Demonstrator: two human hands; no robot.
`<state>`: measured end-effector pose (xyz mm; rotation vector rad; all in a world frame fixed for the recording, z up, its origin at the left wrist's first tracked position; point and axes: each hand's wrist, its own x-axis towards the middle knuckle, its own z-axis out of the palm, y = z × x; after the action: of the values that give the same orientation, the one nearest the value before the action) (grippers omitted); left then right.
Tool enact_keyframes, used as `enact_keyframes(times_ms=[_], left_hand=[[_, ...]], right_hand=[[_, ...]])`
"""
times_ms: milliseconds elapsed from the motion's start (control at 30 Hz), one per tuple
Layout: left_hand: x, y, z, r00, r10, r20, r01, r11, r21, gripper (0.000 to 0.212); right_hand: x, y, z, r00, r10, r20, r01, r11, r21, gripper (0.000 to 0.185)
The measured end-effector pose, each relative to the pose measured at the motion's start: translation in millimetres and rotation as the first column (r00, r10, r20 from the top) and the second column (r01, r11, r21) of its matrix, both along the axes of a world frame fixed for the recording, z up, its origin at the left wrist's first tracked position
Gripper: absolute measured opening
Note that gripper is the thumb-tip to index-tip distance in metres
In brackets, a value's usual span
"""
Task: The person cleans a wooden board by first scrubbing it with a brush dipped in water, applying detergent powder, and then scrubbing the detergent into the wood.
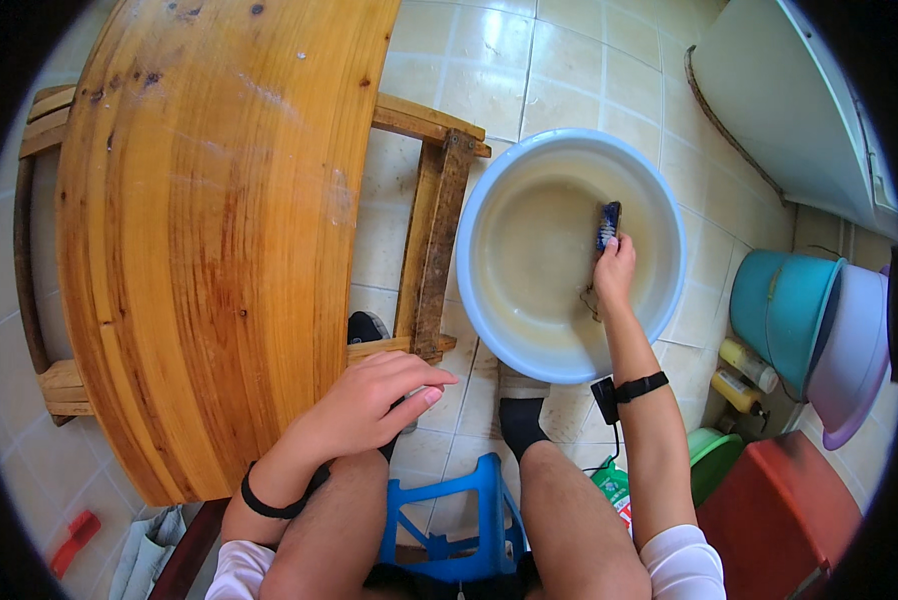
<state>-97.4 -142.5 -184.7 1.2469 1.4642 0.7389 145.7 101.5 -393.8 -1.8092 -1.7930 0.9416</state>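
Observation:
A light blue plastic basin (470,300) with cloudy water stands on the tiled floor. Over its right part my right hand (615,271) grips a dark scrubbing brush (608,225) with pale writing on it; a thin cord or loop hangs below the hand. My left hand (392,394) rests near my left knee, empty, fingers apart, close to the corner of a wooden table (223,247). Both wrists wear black bands, and a small black device hangs at the right one.
A folding wooden frame (437,240) stands between table and basin. A blue plastic stool (449,517) is between my legs. At right are a teal bucket (775,315), a purple basin (854,360), bottles (738,394) and a red container (779,510). A red brush (75,541) lies lower left.

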Motion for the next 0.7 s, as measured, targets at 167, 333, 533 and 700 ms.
enact_keyframes(times_ms=[167, 333, 533, 700], left_hand=[[-1, -3, 6, 1.0, -0.005, -0.024, 0.005, 1.0, -0.007, 0.02], [-1, -5, 3, 0.998, -0.035, -0.044, 0.034, 0.999, -0.013, 0.02], [-1, -5, -1, 0.998, -0.044, -0.038, 0.044, 0.999, 0.02, 0.02], [4, -4, -1, 0.999, -0.038, -0.026, 0.039, 0.999, 0.024, 0.02]], right_hand=[[-47, -21, 34, 0.977, 0.135, 0.168, -0.142, 0.989, 0.032, 0.023], [-69, -43, 34, 0.955, 0.291, 0.057, -0.294, 0.954, 0.051, 0.018], [-82, -72, 43, 0.87, 0.49, -0.064, -0.493, 0.868, -0.064, 0.019], [-68, -68, 29, 0.823, 0.522, -0.224, -0.559, 0.815, -0.155, 0.019]])
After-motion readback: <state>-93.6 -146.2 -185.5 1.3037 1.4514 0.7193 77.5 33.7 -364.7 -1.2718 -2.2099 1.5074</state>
